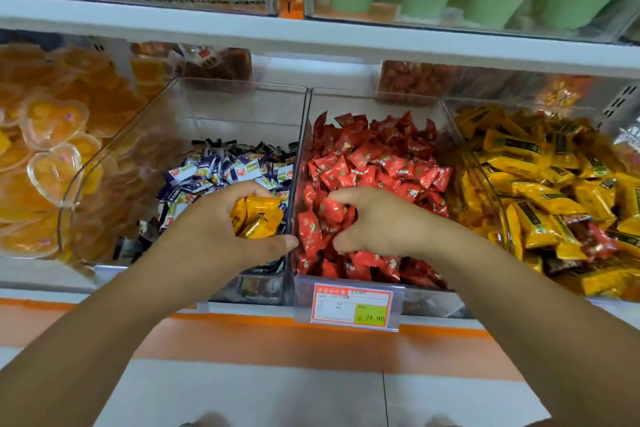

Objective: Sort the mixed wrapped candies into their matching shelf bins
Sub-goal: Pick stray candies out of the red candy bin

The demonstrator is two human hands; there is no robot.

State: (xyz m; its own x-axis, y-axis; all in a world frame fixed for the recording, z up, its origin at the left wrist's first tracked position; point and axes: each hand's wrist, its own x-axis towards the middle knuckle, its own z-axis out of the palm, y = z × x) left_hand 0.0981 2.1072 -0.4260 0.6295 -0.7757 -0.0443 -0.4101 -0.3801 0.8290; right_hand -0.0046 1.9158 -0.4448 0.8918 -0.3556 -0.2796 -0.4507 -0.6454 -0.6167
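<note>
Our left hand (214, 232) grips yellow foil-wrapped candies (258, 218) — our right hand (381, 222) claws among red foil-wrapped candies (363, 166), grip unclear.

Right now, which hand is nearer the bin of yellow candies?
Right. The right hand grips red candies in the red bin beside the yellow bin; the left hand, holding yellow candies, is over the purple-and-white bin, one bin farther.

Left hand (214, 230) clenched, right hand (379, 224) clawed
</note>
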